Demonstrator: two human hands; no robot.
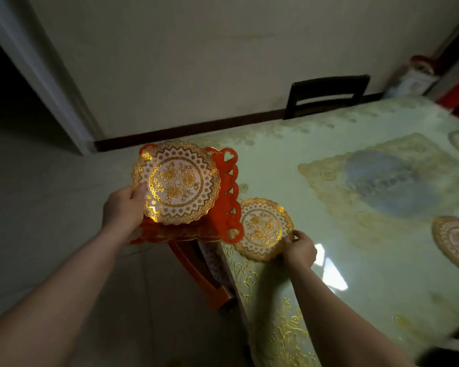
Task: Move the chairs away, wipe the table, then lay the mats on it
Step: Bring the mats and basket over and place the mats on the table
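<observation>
Two bare hands handle round gold-patterned mats. Left hand, fingers curled, grips a stack of gold and red mats off the bench's corner. Right hand pinches the rim of one mat lying flat near the corner of the bench. One chair stands at the far side. No writing is legible.

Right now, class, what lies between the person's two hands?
In the head view, red mats lie between left hand and right hand, with the round gold mat.
</observation>
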